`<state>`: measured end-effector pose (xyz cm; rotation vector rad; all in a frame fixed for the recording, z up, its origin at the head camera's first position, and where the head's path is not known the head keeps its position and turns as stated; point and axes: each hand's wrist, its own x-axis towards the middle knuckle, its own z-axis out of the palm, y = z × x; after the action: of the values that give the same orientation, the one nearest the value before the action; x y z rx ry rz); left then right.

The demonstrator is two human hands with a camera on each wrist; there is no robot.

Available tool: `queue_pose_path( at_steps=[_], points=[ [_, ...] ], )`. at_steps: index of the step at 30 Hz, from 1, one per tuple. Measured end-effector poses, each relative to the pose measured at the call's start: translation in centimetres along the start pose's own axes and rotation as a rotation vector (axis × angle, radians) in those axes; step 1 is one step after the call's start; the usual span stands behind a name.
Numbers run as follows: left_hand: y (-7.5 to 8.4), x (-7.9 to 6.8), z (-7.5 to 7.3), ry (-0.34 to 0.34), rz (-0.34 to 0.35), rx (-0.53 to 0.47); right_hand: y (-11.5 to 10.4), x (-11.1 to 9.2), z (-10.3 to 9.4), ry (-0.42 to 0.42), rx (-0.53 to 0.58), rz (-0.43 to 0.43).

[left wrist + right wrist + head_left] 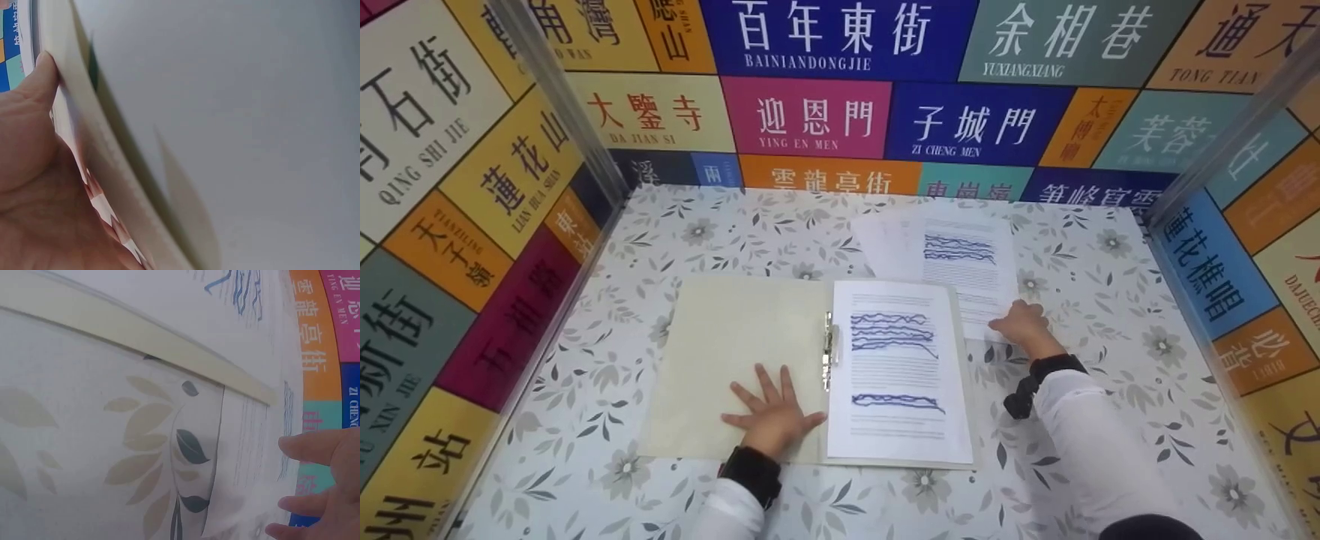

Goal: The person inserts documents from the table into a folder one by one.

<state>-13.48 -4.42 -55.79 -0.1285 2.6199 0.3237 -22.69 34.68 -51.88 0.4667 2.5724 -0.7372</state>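
Note:
A cream folder lies spread out on the table, with a metal clip along its spine. White printed paper, marked with blue wavy scribbles, rests on its right side. My left hand rests on the bare left cover, fingers spread and thumb toward the spine. In the left wrist view the palm is beside the pale cover. Loose printed sheets fan out behind the folder. At their lower right corner is my right hand; the right wrist view shows its fingers apart, by the scribbled sheet.
The tabletop has a grey leaf and flower pattern. Colourful panels with street names enclose the back and both sides, with clear corner strips between them. Both wrists carry black bands, and the sleeves are white.

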Motion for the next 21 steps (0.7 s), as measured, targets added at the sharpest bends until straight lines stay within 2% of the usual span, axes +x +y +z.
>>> queue_pose_path(
  at_steps=[6,12,16,21],
  points=[
    [-0.1,0.4,0.2,-0.004,-0.014,0.013,0.4,0.3,0.6,-0.039,-0.003,0.050],
    [-0.1,0.3,-0.1,-0.012,-0.020,0.030,0.0,0.4,1.4,0.008,-0.052,0.056],
    [0.0,0.4,0.1,-0.024,-0.028,0.038,-0.3,0.4,2.0,0.036,-0.057,0.088],
    [0.2,0.2,-0.2,-0.023,-0.028,0.043,-0.5,0.5,2.7,0.110,-0.073,0.130]
  ],
)
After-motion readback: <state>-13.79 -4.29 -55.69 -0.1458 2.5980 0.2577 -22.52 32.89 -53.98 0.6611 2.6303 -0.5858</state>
